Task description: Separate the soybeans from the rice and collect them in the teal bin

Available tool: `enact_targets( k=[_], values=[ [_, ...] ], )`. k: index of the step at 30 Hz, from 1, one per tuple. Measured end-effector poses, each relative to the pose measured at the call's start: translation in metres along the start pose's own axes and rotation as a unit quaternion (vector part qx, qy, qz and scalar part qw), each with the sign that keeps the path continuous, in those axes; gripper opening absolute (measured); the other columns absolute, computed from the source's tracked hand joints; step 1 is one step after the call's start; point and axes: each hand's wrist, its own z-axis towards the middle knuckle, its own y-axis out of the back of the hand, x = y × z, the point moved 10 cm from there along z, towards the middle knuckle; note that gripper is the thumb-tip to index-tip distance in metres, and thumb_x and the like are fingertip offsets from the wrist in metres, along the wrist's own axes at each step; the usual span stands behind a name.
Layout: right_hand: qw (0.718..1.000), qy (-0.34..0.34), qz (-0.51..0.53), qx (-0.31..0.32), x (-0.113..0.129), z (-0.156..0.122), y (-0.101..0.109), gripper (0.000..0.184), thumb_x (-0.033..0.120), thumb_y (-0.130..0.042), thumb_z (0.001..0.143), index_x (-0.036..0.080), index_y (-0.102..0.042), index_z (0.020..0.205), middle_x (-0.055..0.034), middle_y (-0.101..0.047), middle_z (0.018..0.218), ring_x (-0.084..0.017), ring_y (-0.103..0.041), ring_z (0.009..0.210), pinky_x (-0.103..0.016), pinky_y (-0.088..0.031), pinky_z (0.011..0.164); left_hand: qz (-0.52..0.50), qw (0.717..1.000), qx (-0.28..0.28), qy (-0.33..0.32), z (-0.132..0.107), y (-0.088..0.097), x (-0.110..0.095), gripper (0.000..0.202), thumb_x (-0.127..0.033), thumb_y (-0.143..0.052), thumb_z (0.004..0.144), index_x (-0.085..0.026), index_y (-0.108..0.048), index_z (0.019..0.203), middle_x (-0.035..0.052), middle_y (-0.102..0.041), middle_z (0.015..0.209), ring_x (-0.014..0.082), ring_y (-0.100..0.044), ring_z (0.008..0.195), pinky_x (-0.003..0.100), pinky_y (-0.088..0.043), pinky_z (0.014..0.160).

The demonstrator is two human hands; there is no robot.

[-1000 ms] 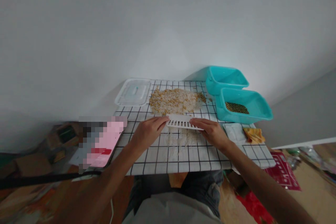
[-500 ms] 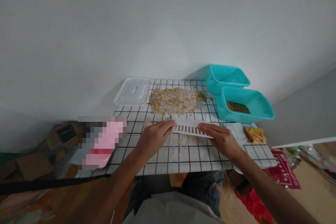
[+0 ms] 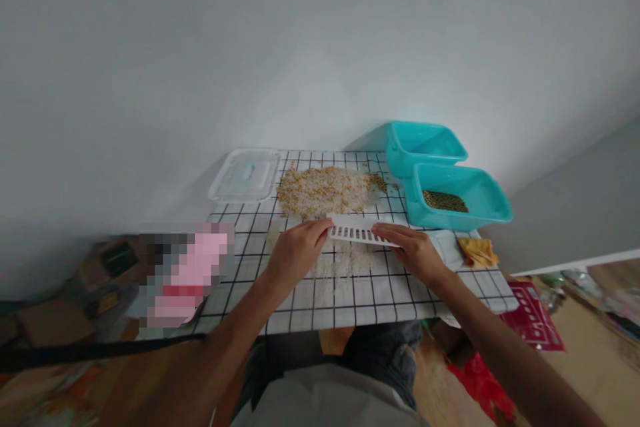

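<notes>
Both my hands hold a white slotted plastic strainer over a table with a white, black-gridded cloth. My left hand pinches its left end and my right hand grips its right end. Just beyond the strainer lies a heap of mixed yellow grains and white rice. Under and in front of the strainer a thin scatter of white rice lies on the cloth.
A clear plastic lid lies at the back left. Two turquoise tubs stand at the back right, the far one looks empty, the near one holds green beans. A yellow cloth lies on a white cloth by the right edge.
The strainer shifted a little to the right and tilted, then came back level and nearer the heap. Both hands have kept hold of it. My view has drifted slightly.
</notes>
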Motion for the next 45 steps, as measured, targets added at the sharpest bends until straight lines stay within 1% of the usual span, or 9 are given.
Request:
enact_targets(
  k=[5,10,14,18,23,28,36,41,45],
  values=[
    [1.000,-0.005,0.001,0.010,-0.001,-0.006,0.000,0.061,-0.004,-0.052,0.088,0.025,-0.062,0.140,-0.0058,-0.068,0.138,-0.020,-0.065,0.129,-0.039,-0.053,0.112,-0.004,1.000,0.004,-0.011,-0.004,0.000,-0.005,0.019,-0.015,-0.061,0.097,-0.019,-0.069,0.113,0.0093,-0.081,0.110,0.0250,-0.079,0.095,0.040,-0.065,0.084],
    [1.000,-0.010,0.001,0.030,0.005,-0.015,0.004,0.060,-0.005,-0.053,0.088,0.021,-0.062,0.141,-0.0085,-0.067,0.140,-0.022,-0.064,0.131,-0.040,-0.053,0.112,-0.016,1.000,0.005,-0.026,-0.013,0.002,-0.013,0.018,-0.018,-0.058,0.100,-0.020,-0.068,0.115,0.0070,-0.080,0.112,0.0221,-0.078,0.100,0.038,-0.064,0.090],
    [0.999,-0.012,0.007,0.040,0.009,-0.023,0.006,0.061,-0.006,-0.052,0.087,0.023,-0.061,0.141,-0.0078,-0.067,0.139,-0.022,-0.064,0.130,-0.041,-0.054,0.111,-0.026,0.999,0.007,-0.042,-0.020,0.004,-0.022,0.020,-0.014,-0.059,0.098,-0.019,-0.068,0.116,0.0070,-0.080,0.114,0.0214,-0.077,0.103,0.039,-0.063,0.095],
    [0.998,-0.010,0.017,0.053,0.015,-0.033,0.006,0.066,-0.006,-0.049,0.087,0.025,-0.058,0.144,-0.0072,-0.066,0.142,-0.021,-0.062,0.132,-0.042,-0.054,0.112,-0.027,0.998,0.004,-0.058,-0.029,0.008,-0.031,0.022,-0.012,-0.061,0.096,-0.019,-0.068,0.116,0.0063,-0.080,0.115,0.0214,-0.077,0.104,0.039,-0.064,0.094],
    [0.998,-0.003,0.014,0.058,0.026,-0.039,0.007,0.064,-0.006,-0.047,0.088,0.022,-0.057,0.144,-0.0087,-0.065,0.143,-0.020,-0.061,0.133,-0.041,-0.055,0.111,-0.014,0.998,0.002,-0.068,-0.037,0.013,-0.036,0.022,-0.012,-0.060,0.097,-0.019,-0.068,0.117,0.0054,-0.079,0.116,0.0200,-0.077,0.104,0.037,-0.063,0.095],
    [0.999,0.004,0.010,0.038,0.026,-0.026,0.006,0.061,-0.004,-0.050,0.090,0.024,-0.058,0.144,-0.0085,-0.066,0.142,-0.021,-0.063,0.132,-0.041,-0.056,0.110,0.001,0.998,-0.011,-0.056,-0.033,0.016,-0.027,0.021,-0.014,-0.059,0.098,-0.019,-0.068,0.117,0.0062,-0.080,0.116,0.0209,-0.077,0.104,0.037,-0.062,0.096],
    [0.999,0.032,0.005,0.029,0.020,0.007,-0.007,0.053,0.001,-0.052,0.093,0.025,-0.063,0.139,-0.0066,-0.070,0.136,-0.020,-0.067,0.126,-0.038,-0.057,0.107,0.016,1.000,-0.011,-0.007,-0.029,0.015,0.001,0.021,-0.016,-0.057,0.099,-0.020,-0.068,0.116,0.0085,-0.080,0.114,0.0238,-0.078,0.101,0.039,-0.063,0.092],
    [0.999,0.037,-0.001,0.030,0.015,0.014,-0.014,0.057,-0.001,-0.052,0.092,0.026,-0.061,0.141,-0.0060,-0.069,0.137,-0.019,-0.066,0.127,-0.039,-0.056,0.108,0.020,1.000,-0.013,0.008,-0.025,0.014,0.012,0.021,-0.016,-0.057,0.098,-0.020,-0.069,0.115,0.0093,-0.080,0.113,0.0244,-0.078,0.100,0.040,-0.063,0.092],
    [0.999,0.042,-0.001,0.016,0.012,0.018,-0.016,0.053,0.000,-0.052,0.093,0.024,-0.062,0.139,-0.0075,-0.070,0.136,-0.020,-0.066,0.127,-0.039,-0.057,0.108,0.020,1.000,-0.018,0.012,-0.019,0.014,0.017,0.022,-0.017,-0.058,0.097,-0.020,-0.069,0.115,0.0091,-0.080,0.114,0.0244,-0.078,0.101,0.040,-0.063,0.092]
  ],
)
